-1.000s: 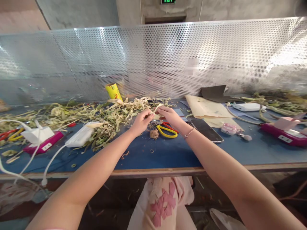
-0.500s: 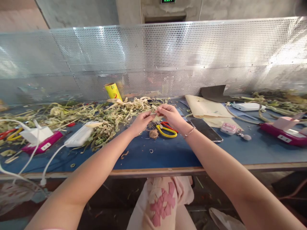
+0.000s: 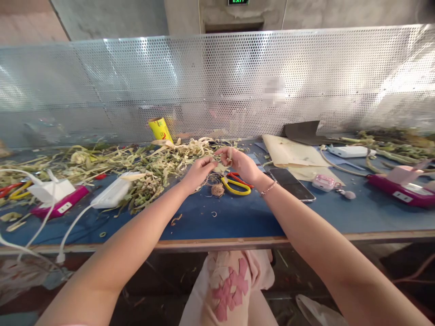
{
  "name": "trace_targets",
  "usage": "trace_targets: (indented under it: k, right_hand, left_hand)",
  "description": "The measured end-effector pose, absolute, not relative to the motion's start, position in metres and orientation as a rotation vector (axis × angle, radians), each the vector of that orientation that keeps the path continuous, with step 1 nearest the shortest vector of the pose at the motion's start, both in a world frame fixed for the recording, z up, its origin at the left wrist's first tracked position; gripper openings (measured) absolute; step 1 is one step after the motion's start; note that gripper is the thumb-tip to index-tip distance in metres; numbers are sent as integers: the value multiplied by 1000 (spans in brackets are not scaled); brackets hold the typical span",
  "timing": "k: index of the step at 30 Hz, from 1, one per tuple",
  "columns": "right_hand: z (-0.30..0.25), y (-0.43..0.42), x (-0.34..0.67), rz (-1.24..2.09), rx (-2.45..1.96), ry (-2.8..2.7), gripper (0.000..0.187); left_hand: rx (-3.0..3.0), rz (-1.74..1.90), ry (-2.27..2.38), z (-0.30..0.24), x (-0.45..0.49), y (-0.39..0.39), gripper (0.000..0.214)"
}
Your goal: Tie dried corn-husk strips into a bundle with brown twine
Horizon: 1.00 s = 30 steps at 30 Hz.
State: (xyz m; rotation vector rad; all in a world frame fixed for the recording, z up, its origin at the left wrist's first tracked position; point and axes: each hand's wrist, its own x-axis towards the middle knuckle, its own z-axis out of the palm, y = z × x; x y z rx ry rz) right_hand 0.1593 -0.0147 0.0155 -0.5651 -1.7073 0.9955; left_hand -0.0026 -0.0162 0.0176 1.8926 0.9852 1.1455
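Note:
Both hands meet above the blue table [image 3: 238, 217], a little past its middle. My left hand [image 3: 199, 172] is closed in a pinch on a pale dried leaf strip [image 3: 220, 166]. My right hand [image 3: 239, 164] pinches the same strip from the other side, fingers curled. Below them lie a small ball of brown twine [image 3: 218, 189] and yellow-handled scissors [image 3: 235, 184]. A heap of dried leaf strips [image 3: 152, 160] spreads to the left behind my left hand.
A yellow roll [image 3: 161, 129] stands by the perforated metal screen [image 3: 217, 81]. A phone [image 3: 292, 183], brown paper [image 3: 292, 151] and a pink case [image 3: 324, 182] lie to the right. White chargers [image 3: 113, 194] with cables and magenta boxes [image 3: 64, 203] sit left; another magenta box [image 3: 401, 190] sits far right.
The hands stayed in place but kept working the strip: the upright pale end seen earlier has been folded down, and the right hand's fingers have curled over it.

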Motion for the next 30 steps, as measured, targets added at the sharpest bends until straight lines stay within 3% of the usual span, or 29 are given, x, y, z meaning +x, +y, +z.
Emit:
trace_targets:
  k: [5,11,30]
  right_hand:
    - [17,-16,158,936,-631,-1731,41]
    - [19,-18,154,1017,-583,-1598,23]
    - [23,-21,154,1127,-773,-1634,25]
  left_hand:
    - [1799,1210,961,13,-4,-9,25]
    - [1810,1199,912,11,-5,-9,26]
    - [1505,1266,893,13,-3,-9,12]
